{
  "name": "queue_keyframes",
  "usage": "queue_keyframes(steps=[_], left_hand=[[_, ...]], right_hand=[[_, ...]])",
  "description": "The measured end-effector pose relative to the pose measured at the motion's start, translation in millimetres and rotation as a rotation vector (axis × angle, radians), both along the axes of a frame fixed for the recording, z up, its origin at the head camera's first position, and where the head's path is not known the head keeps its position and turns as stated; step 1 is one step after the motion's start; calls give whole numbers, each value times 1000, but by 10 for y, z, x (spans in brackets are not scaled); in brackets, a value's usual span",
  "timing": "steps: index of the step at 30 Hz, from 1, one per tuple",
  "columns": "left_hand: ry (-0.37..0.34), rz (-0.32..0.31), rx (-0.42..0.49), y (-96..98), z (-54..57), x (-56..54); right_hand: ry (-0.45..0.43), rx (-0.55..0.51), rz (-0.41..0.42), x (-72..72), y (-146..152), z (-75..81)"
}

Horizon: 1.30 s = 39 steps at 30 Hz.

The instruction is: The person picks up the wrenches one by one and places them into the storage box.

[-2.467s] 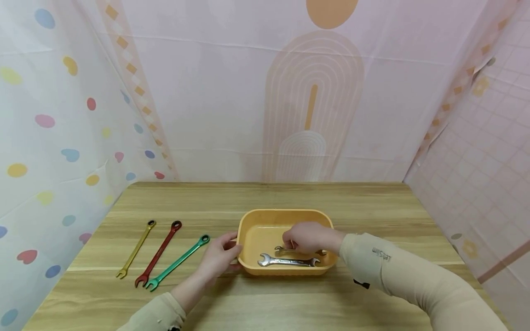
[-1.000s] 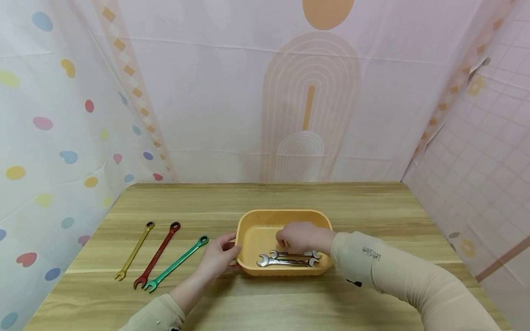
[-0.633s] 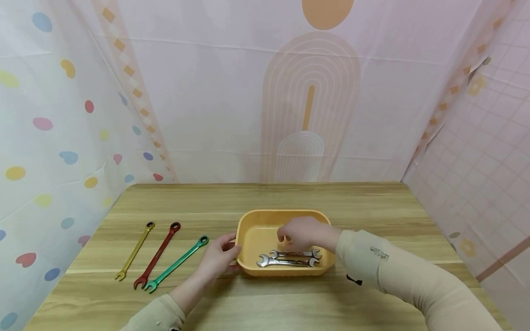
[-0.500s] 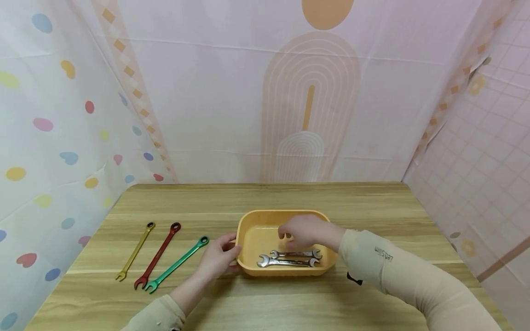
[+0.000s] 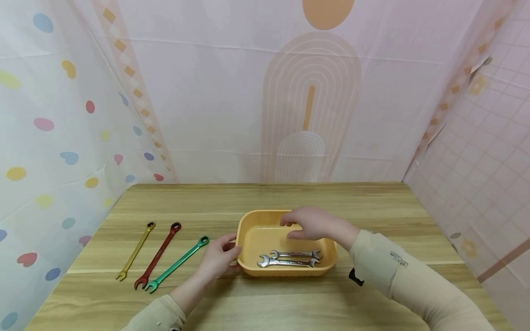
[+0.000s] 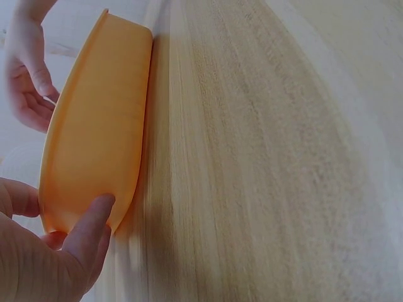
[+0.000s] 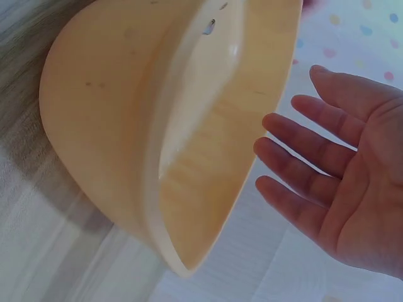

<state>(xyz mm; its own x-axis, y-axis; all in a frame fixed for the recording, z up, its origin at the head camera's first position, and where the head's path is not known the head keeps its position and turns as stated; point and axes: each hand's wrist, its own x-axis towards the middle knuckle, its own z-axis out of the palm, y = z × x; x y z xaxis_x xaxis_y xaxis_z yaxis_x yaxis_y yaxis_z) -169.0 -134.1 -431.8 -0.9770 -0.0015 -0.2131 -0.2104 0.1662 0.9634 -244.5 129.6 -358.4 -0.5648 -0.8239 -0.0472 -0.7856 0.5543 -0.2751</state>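
Observation:
A yellow-orange plastic bin (image 5: 285, 272) stands on the table. My left hand (image 5: 219, 257) grips its left end, thumb at the rim and fingers along the outer wall, as the left wrist view shows. Two silver double open-end wrenches lie inside near the front wall: a larger wrench (image 5: 285, 262) in front and a smaller wrench (image 5: 295, 254) just behind it. My right hand (image 5: 314, 224) hovers over the bin's right side. Its fingers are spread and hold nothing; in the right wrist view the palm (image 7: 368, 195) is bare beside the bin wall.
Left of the bin lie a yellow combination wrench (image 5: 135, 252), a red one (image 5: 158, 256) and a green one (image 5: 178, 264), all slanting. The wooden table (image 5: 372, 202) ends at a patterned cloth (image 5: 219, 101) at the back, with cloth on both sides.
My right hand has let go of the smaller silver wrench, which now lies beside the larger one. It has risen and drawn back to the right, fingers opening. My left hand stays put.

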Motion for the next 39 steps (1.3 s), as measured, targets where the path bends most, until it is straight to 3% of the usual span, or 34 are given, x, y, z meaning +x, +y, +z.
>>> queue_keyframes(steps=[6,17,31,39], left_hand=[[-1,-1,-5,-4,-4,-5],[-16,7,-17,-2,-16,-5],[-12,8,-14,-4,-13,-7],[-16,12,-18,0,-8,-5]], right_hand=[[37,-75,-7,13,59,24],[85,-204,-122,64,209,65],[97,-352,-291,59,524,-112],[38,-389,-368,71,689,-206]])
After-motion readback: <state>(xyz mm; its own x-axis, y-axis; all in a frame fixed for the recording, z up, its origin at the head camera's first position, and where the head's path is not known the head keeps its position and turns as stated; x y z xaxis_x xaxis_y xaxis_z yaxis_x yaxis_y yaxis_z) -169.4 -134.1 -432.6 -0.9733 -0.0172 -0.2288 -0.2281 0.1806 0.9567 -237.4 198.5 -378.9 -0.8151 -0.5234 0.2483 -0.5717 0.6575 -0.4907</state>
